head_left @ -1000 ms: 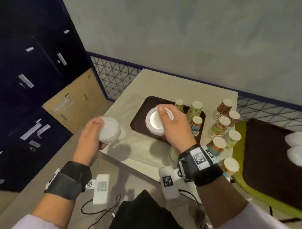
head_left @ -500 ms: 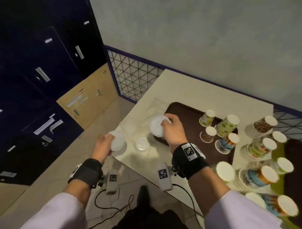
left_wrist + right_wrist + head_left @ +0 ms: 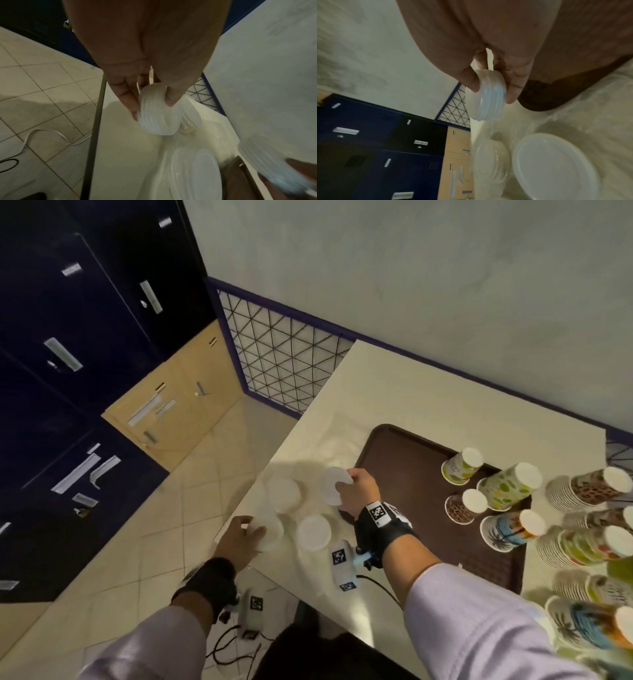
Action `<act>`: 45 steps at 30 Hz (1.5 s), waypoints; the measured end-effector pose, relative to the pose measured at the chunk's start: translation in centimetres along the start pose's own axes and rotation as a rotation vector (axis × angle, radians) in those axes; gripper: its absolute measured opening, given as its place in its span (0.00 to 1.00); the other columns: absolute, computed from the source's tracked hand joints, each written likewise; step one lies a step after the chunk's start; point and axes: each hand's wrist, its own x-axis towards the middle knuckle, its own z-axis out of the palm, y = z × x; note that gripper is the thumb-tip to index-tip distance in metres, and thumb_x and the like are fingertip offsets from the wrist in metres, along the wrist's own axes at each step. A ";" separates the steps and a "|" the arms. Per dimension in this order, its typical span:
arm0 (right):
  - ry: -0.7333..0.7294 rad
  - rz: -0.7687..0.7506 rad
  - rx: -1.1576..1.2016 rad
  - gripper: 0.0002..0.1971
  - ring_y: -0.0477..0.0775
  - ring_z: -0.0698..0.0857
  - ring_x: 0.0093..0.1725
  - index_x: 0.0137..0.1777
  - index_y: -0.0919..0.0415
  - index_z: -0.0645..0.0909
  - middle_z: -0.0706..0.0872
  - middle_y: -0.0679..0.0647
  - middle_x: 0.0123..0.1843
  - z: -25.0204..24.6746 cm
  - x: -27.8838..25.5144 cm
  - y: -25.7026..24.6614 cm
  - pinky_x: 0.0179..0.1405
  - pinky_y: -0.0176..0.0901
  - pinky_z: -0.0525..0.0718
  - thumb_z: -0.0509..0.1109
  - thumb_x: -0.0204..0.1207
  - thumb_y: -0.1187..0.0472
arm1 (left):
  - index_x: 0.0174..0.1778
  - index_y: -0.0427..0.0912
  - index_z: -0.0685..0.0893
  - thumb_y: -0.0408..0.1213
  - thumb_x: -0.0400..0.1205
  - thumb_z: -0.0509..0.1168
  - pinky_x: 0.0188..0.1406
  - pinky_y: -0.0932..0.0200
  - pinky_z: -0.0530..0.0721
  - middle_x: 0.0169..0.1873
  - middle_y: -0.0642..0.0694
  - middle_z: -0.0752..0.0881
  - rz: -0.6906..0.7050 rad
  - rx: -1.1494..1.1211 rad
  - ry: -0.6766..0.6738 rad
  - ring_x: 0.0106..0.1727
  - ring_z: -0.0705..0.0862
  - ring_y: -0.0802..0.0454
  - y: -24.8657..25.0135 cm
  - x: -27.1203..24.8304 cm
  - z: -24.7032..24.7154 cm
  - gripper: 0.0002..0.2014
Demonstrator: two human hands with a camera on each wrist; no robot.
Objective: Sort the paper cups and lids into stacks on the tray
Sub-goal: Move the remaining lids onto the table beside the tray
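Note:
My left hand (image 3: 248, 537) grips a stack of white plastic lids (image 3: 158, 112) at the table's near-left corner. My right hand (image 3: 356, 491) holds a second stack of white lids (image 3: 334, 486) (image 3: 488, 98) tilted on edge, just left of the brown tray (image 3: 411, 460). Two more white lid piles (image 3: 284, 494) (image 3: 313, 532) lie flat on the table between the hands. On the tray stand several upside-down patterned paper cups (image 3: 462, 465) (image 3: 510, 491) (image 3: 467, 505) (image 3: 510, 529).
Tall stacks of nested patterned cups (image 3: 589, 489) (image 3: 582, 546) crowd the table right of the tray. The cream table (image 3: 411, 392) ends at a wire-grid panel (image 3: 274, 364). Dark lockers (image 3: 68, 337) and tiled floor (image 3: 137, 542) with cables lie left.
The view swung left and down. My right hand carried its lid stack off the tray to the table left of it. My left hand lowered its lids to the table corner.

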 end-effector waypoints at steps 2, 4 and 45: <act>-0.010 -0.025 -0.101 0.23 0.63 0.84 0.67 0.76 0.58 0.77 0.82 0.59 0.72 0.3 0.9 -0.5 0.67 0.54 0.85 0.71 0.81 0.61 | 0.68 0.47 0.76 0.42 0.86 0.72 0.54 0.43 0.92 0.61 0.39 0.85 0.015 0.045 0.009 0.55 0.87 0.41 -0.3 0.3 0.3 0.17; -0.029 -0.039 -0.174 0.24 0.62 0.81 0.72 0.79 0.58 0.75 0.78 0.60 0.76 0.5 2.0 -0.8 0.69 0.48 0.82 0.68 0.83 0.61 | 0.71 0.46 0.79 0.42 0.85 0.72 0.53 0.42 0.93 0.62 0.40 0.85 0.044 0.087 0.032 0.53 0.88 0.42 -0.5 0.7 0.5 0.19; 0.367 -0.729 -0.106 0.16 0.51 0.82 0.46 0.66 0.67 0.82 0.80 0.57 0.55 -14.3 -17.1 -3.3 0.50 0.26 0.73 0.70 0.78 0.69 | 0.56 0.59 0.83 0.48 0.85 0.64 0.46 0.49 0.81 0.41 0.33 0.81 0.846 -0.113 -0.094 0.41 0.80 0.40 21.0 -18.3 7.0 0.06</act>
